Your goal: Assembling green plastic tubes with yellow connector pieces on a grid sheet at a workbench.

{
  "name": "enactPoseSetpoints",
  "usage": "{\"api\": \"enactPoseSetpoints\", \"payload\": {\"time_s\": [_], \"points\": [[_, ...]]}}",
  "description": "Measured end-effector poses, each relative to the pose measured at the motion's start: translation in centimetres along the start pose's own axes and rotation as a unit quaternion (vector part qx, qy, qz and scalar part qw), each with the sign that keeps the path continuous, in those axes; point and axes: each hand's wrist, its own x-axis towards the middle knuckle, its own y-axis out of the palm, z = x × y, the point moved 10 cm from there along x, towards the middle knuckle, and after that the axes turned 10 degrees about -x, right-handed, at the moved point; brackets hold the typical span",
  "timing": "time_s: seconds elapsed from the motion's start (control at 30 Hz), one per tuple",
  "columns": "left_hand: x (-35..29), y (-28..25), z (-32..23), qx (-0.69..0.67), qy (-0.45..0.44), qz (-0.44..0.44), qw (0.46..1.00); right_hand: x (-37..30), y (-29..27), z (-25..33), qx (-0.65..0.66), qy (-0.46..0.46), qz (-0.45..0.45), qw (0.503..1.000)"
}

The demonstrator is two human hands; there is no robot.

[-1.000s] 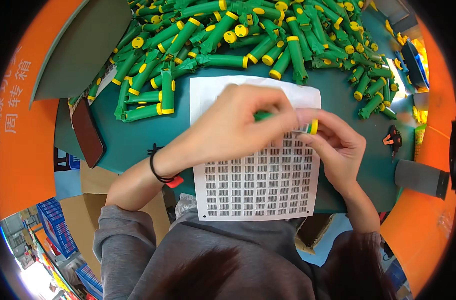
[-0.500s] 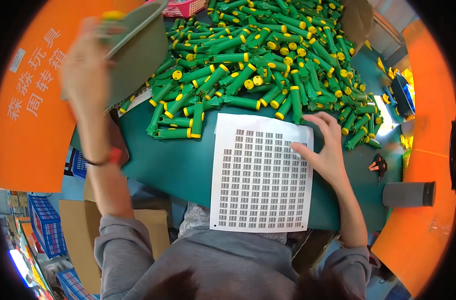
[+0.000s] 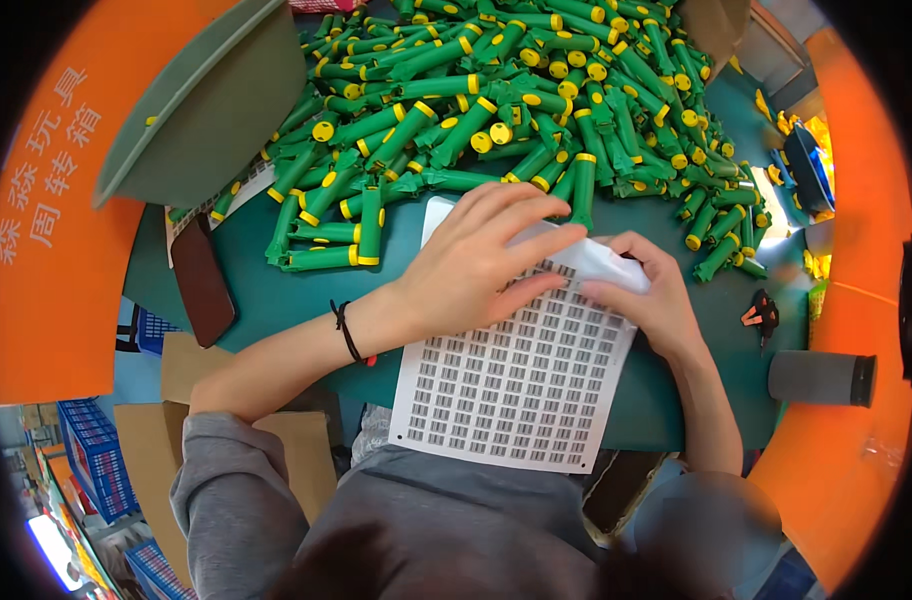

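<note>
A white sheet of small printed stickers (image 3: 506, 390) lies at the table's near edge, its lower end over my lap. My right hand (image 3: 648, 295) pinches its upper right part, thumb on top and fingers behind, so that the top edge bends up. Over the sheet's upper half reaches my left hand (image 3: 481, 255), fingers stretched and thumb apart, close to the raised edge. Nothing shows between its fingers. Just beyond the hands is a big heap of green plastic tubes with yellow ends (image 3: 446, 125).
A grey-green bin (image 3: 226, 110) stands tilted at the left, beside an orange crate wall (image 3: 56, 300). On the green table (image 3: 296, 310) are a dark red phone-like slab (image 3: 202, 285), black-and-orange snips (image 3: 761, 315) and a grey cylinder (image 3: 821, 378). Cardboard boxes (image 3: 148, 470) stand below left.
My left hand has come from the bin, where it held a green piece with a yellow end, to the sheet. My right hand now bends the sheet's upper edge.
</note>
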Motion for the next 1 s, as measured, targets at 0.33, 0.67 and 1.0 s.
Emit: {"api": "enactPoseSetpoints", "payload": {"time_s": [0.33, 0.67, 1.0], "points": [[-1.2, -0.3, -0.8, 0.034, 0.024, -0.09, 0.995, -1.2, 1.9, -0.9, 0.299, 0.083, 0.004, 0.951], [-1.4, -1.2, -0.8, -0.023, 0.006, -0.118, 0.993, -1.1, 1.2, 0.4, 0.165, 0.036, -0.042, 0.985], [-1.6, -1.3, 0.3, -0.062, -0.031, -0.131, 0.989, 0.9, -4.6, 6.3, -0.321, -0.168, -0.213, 0.907]]}}
